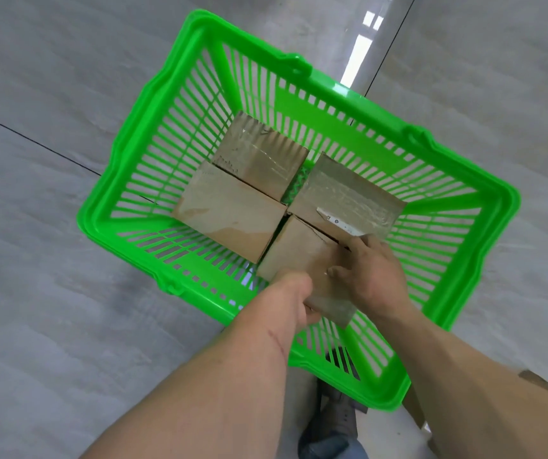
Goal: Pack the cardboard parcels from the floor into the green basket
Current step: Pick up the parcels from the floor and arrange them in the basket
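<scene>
A green slatted plastic basket (140, 180) stands on the grey floor. Inside it lie three brown cardboard parcels: one at the far left (261, 155), one in front of it on the left (229, 215), and a taped one with a white label on the right (345, 197). A fourth parcel (299, 255) sits in the near right corner of the group. My left hand (299, 299) grips its near edge from below. My right hand (370, 274) presses on its top and right side.
Grey floor tiles with dark joints surround the basket. A shoe (335, 422) shows below the basket's near rim. At the lower right, more brown cardboard (542, 385) lies on the floor, partly hidden by my right forearm.
</scene>
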